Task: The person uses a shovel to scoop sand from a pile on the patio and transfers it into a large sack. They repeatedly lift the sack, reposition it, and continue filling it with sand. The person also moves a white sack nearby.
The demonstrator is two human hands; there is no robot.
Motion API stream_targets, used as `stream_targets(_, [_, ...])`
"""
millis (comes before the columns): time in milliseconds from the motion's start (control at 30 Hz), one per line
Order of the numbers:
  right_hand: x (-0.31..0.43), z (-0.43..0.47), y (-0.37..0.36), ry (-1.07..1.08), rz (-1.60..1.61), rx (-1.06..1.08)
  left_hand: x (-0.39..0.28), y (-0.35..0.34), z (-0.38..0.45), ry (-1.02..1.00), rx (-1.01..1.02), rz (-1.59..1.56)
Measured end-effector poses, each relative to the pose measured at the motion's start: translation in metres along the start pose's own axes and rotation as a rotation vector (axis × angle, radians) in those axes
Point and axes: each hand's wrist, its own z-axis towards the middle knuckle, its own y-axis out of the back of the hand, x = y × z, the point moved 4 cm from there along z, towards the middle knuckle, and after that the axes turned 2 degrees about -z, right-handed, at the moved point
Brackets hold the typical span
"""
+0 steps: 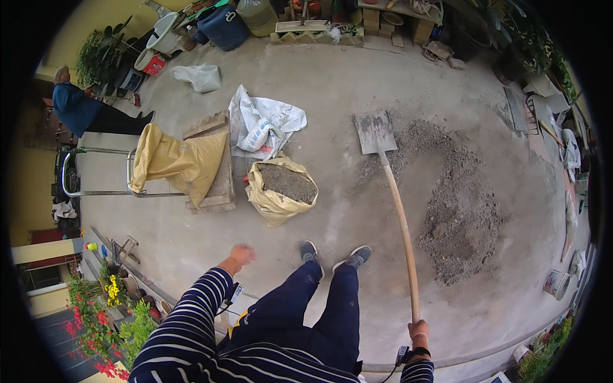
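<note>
My right hand (418, 329) grips the end of a long wooden handle. It belongs to a flat square shovel (376, 131), whose blade rests on the concrete by a spread of loose gravelly soil (459, 215). Motion blurs my left hand (243, 255), which hovers before me with no object visible in it; its fingers are unclear. Beyond that hand, a yellow woven sack (275, 210) stands with its mouth spread, showing grey soil (289, 183) inside. Another filled yellow sack (187, 163) lies on a hand trolley (158, 194) with wooden boards.
A white woven sack (273, 115) lies crumpled behind the soil sack, and a white plastic bag (197, 77) farther back. At left stands a person (79, 107) in a blue jacket. Blue barrel (222, 28) and brick-propped shelf line the back; flowers (96, 325) edge the lower left.
</note>
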Motion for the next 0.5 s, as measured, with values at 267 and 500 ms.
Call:
stream_targets(267, [0.063, 0.118, -0.014, -0.268, -0.144, 0.239, -0.021, 0.037, 0.03, 0.074, -0.016, -0.136])
stream_targets(500, [0.097, 0.204, -0.06, -0.268, -0.231, 0.208, -0.054, 0.007, 0.141, 0.1, -0.157, -0.138])
